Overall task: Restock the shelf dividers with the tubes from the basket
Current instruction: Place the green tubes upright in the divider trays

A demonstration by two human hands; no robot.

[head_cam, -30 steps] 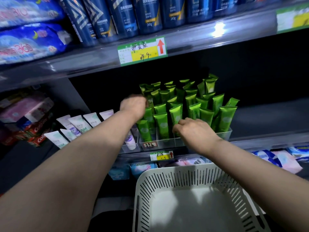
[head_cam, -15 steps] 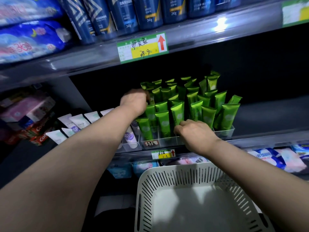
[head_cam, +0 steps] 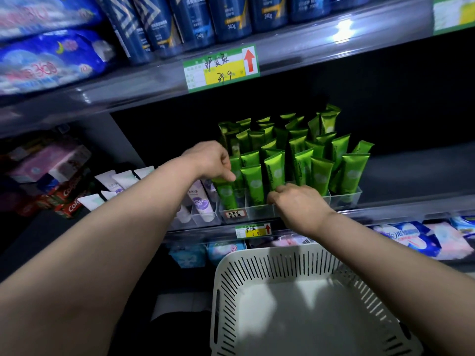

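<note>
L hand (head_cam: 208, 160), R hand (head_cam: 295, 201) pinch "Chamomile" tubes (head_cam: 318, 173) (Colgate boxes (head_cam: 69, 199) left).

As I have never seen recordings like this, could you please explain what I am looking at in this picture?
There is no machine here: a person wears a camera on the head, so you look down along both bare arms at a shop shelf. Green tubes stand in a clear divider tray. The left hand pinches the top of the front-left tube. The right hand has curled fingers at the foot of another tube; whether it grips I cannot tell. White tubes sit beside, blue bottles above. The white basket below shows no tubes.
</note>
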